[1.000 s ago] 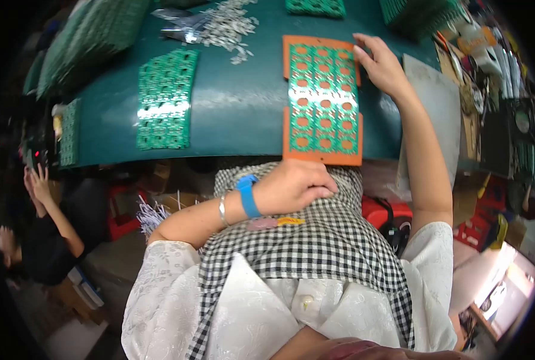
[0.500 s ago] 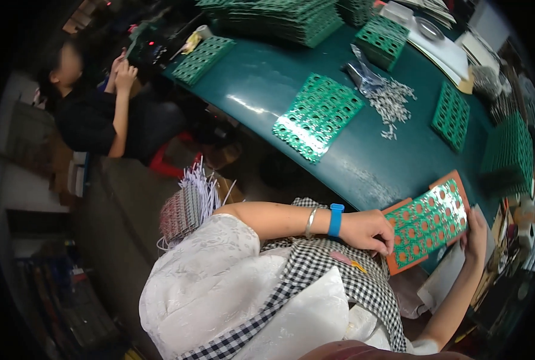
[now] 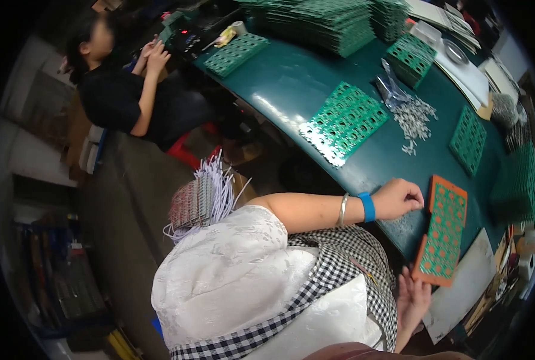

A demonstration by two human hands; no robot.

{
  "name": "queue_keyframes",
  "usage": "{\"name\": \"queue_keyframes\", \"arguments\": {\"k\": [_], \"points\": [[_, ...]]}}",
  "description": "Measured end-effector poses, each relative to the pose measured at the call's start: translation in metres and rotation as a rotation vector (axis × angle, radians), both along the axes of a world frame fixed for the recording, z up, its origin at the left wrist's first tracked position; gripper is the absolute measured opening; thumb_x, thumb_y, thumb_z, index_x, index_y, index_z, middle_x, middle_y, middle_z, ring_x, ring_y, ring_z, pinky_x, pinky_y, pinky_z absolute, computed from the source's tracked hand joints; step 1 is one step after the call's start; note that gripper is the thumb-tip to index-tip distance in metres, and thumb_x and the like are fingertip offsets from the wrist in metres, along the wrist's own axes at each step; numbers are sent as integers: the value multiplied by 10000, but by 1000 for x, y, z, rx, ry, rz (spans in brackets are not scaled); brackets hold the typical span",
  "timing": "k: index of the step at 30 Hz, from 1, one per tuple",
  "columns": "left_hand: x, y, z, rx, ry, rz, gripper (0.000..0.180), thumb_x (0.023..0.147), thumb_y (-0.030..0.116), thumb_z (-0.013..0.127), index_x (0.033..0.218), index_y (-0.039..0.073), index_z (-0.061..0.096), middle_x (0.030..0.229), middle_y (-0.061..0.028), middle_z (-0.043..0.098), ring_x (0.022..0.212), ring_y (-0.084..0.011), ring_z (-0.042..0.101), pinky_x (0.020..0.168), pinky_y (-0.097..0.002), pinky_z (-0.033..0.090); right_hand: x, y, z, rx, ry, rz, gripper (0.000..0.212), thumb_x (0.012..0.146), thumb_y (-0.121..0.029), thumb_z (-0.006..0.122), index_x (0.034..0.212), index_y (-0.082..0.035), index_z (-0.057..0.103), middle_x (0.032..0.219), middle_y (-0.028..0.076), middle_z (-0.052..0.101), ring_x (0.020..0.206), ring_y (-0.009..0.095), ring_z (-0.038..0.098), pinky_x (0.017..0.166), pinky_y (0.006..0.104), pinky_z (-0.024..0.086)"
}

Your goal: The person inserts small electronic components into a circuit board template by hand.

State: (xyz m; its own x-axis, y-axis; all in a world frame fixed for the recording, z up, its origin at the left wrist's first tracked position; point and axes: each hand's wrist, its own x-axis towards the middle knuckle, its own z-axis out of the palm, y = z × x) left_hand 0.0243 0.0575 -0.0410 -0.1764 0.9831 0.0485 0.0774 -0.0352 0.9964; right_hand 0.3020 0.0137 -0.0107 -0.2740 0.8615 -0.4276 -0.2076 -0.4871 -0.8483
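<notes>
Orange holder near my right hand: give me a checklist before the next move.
1. Green panel on the orange holder: ok, it lies over it with an orange border showing.
2. Right hand at the holder's near end: ok.
3. Right hand's grip secure: cannot tell, its hold is partly hidden.
4. Left hand off the holder: ok, a narrow gap shows.
5. Left hand empty: cannot tell, it is curled.
6. Loose white parts away from the holder: ok, heaped farther across the table.
</notes>
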Motion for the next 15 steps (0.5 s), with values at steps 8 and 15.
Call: {"name": "queue_keyframes", "arguments": {"k": [8,15], "points": [[-9,2,-10,-14,-14,-26,127,898,73,639,980,2,705,860,-83,728,792,-137,690,723,-278,549,-40,11,-3,-263,84,424,473,917,-97,656,1341,51,507,1322,118,592,1133,174,606,888,276,485],[-1,-11,14,-67,-149,-80,168,940,23,621,1092,-31,666,997,-64,710,925,-117,667,838,-257,544,-15,49,38,376,-185,688,142,902,-3,656,1036,24,696,984,67,702,939,135,654,833,287,525]]}}
